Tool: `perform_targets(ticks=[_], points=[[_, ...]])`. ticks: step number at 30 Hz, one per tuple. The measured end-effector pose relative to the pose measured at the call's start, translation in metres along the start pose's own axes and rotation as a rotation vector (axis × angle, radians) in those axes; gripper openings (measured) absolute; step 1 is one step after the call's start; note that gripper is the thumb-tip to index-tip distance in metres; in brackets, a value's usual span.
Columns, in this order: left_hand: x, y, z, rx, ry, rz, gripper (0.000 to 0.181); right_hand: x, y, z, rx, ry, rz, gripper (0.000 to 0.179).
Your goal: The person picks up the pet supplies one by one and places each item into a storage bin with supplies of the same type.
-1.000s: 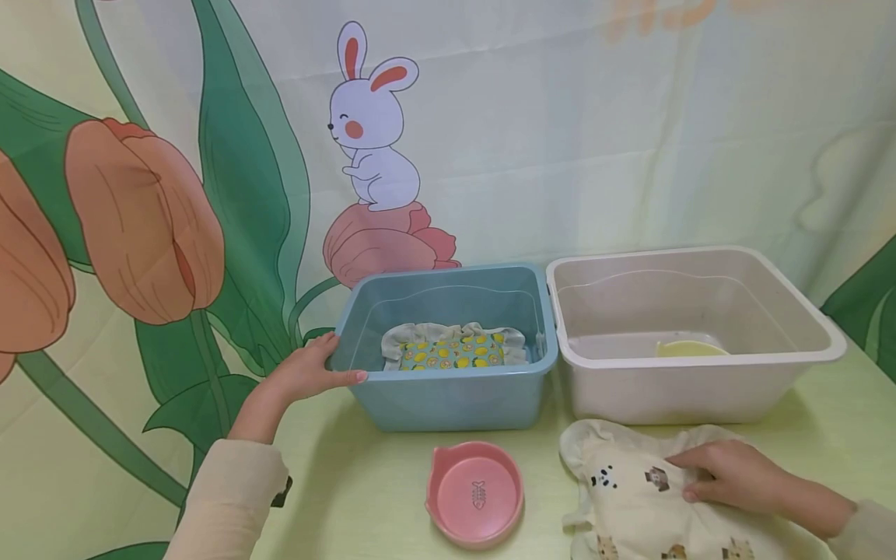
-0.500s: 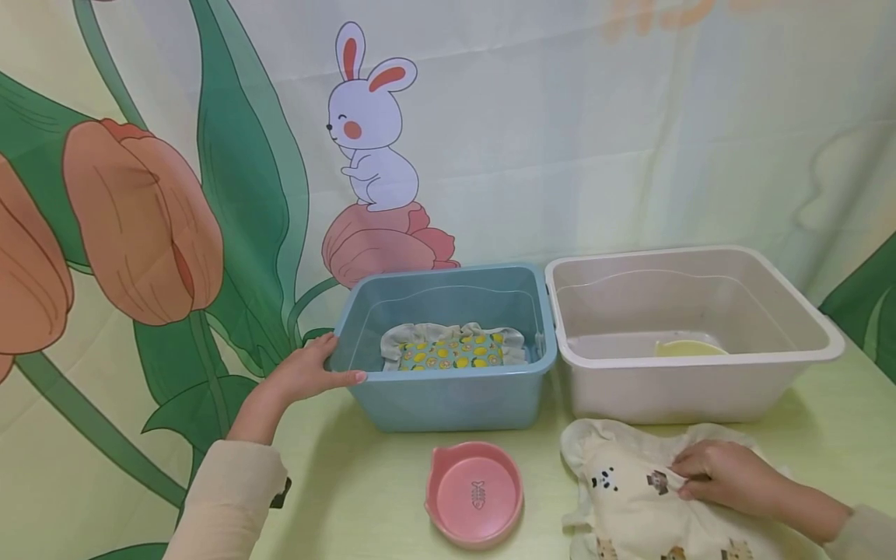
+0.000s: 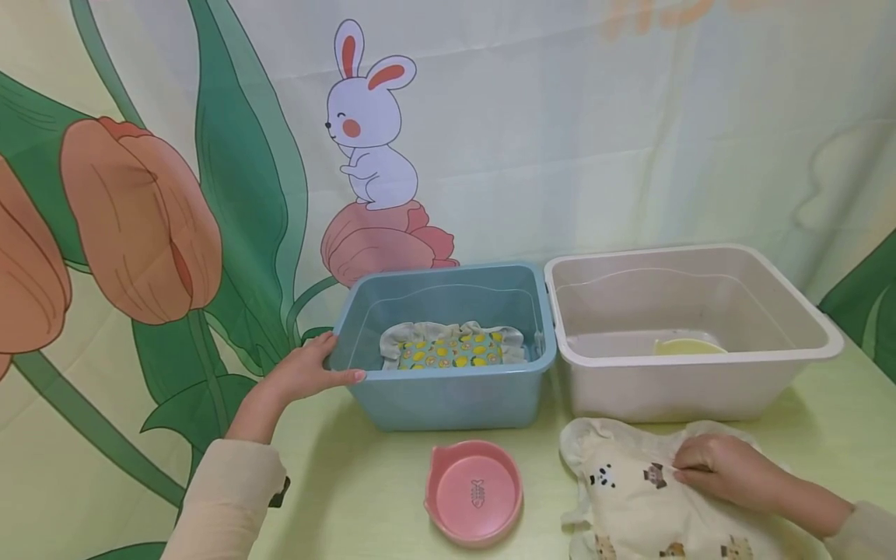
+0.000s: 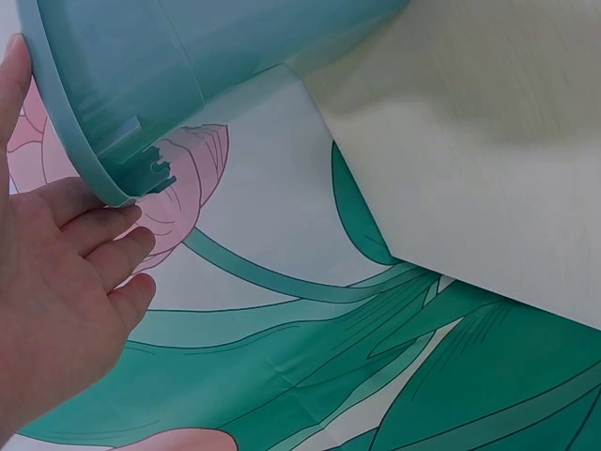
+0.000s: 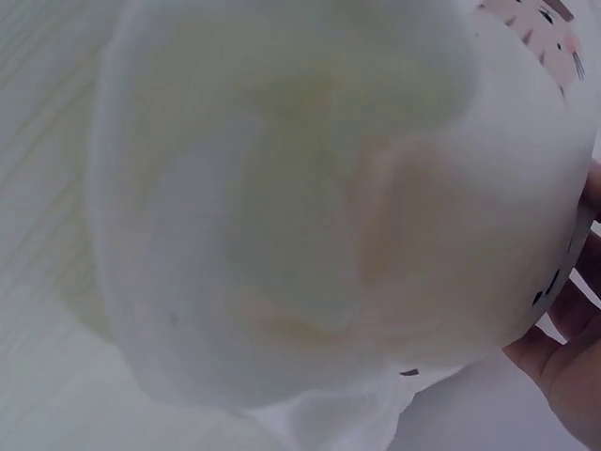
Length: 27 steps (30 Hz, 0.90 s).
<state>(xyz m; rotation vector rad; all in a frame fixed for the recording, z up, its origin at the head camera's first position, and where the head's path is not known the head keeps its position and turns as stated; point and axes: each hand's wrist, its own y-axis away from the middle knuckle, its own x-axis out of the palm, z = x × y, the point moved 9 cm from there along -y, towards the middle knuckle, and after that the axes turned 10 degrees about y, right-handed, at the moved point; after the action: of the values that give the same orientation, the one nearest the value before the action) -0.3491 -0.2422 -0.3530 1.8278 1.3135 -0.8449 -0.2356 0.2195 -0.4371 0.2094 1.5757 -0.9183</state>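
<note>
My left hand (image 3: 306,372) rests on the front left corner of a blue plastic tub (image 3: 458,397), thumb straight along the front rim. In the left wrist view the fingers of the left hand (image 4: 70,272) lie loosely against the rim of the tub (image 4: 282,38). My right hand (image 3: 731,470) pinches the top cloth of a cream frilled cushion (image 3: 630,505) printed with animal faces. The right wrist view shows the cushion (image 5: 451,291) close up and blurred, with the fingers (image 5: 563,310) at its right edge.
A lemon-print frilled cushion (image 3: 455,351) lies inside the blue tub. Beside that tub stands a beige tub (image 3: 672,389), holding a yellow item (image 3: 689,347) mostly hidden by the rim. A pink cat-shaped bowl (image 3: 476,491) sits on the table in front.
My right hand's fingers have closed together on the cream cushion's cloth, bunching it slightly. The left hand and both tubs stay where they were.
</note>
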Motion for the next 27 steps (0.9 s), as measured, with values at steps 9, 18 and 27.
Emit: perform_targets(ticks=[9,18,27], points=[[0.0,-0.001,0.001,-0.013,0.002,0.003,0.098,-0.004,0.0,-0.001,0.004,0.021,-0.011,0.016],[0.001,-0.001,0.002,-0.016,-0.003,0.001,0.098,-0.011,-0.003,0.002,-0.028,-0.001,-0.035,0.021],[0.0,-0.002,0.004,-0.014,0.001,-0.004,0.099,-0.016,-0.007,0.005,-0.068,-0.02,-0.048,0.022]])
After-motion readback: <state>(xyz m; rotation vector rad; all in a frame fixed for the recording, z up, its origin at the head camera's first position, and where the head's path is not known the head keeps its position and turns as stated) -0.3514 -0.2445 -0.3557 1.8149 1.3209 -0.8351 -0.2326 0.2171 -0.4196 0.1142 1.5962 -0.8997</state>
